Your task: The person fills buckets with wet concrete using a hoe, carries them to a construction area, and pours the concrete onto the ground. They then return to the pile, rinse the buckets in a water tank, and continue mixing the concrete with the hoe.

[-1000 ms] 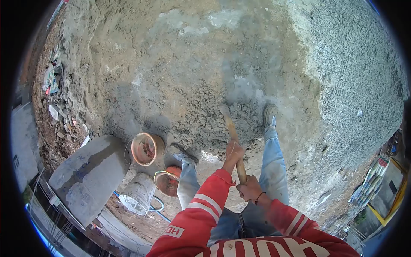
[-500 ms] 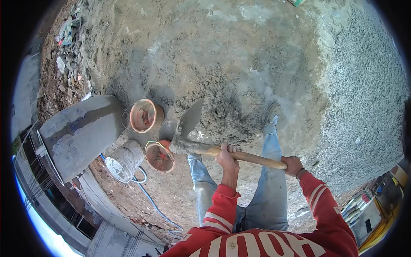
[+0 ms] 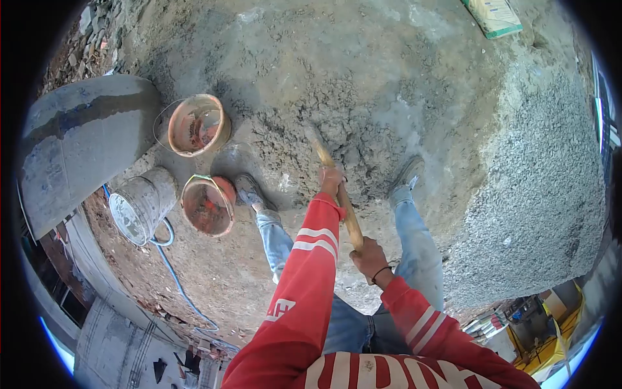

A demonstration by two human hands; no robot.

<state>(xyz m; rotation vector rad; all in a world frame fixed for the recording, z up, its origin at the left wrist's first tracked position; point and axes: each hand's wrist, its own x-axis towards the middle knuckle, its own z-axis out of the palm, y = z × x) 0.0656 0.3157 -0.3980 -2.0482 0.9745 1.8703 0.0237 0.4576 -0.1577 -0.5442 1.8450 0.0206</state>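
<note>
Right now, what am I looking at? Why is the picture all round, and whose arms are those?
The picture comes from a small camera worn on a person's head, looking down, so you see their own arms and legs from above. The lens bends everything into a circle. There is no machine here, just two bare hands. The left hand grips a wooden handle farther down, and the right hand grips it near the top end. The tool's far end is dug into a grey wet mix on the ground, so its blade is hidden. Beside the person's left foot sit two orange buckets and a grey bucket, with a blue hose lying past them. To the right is a pile of gravel.
</note>
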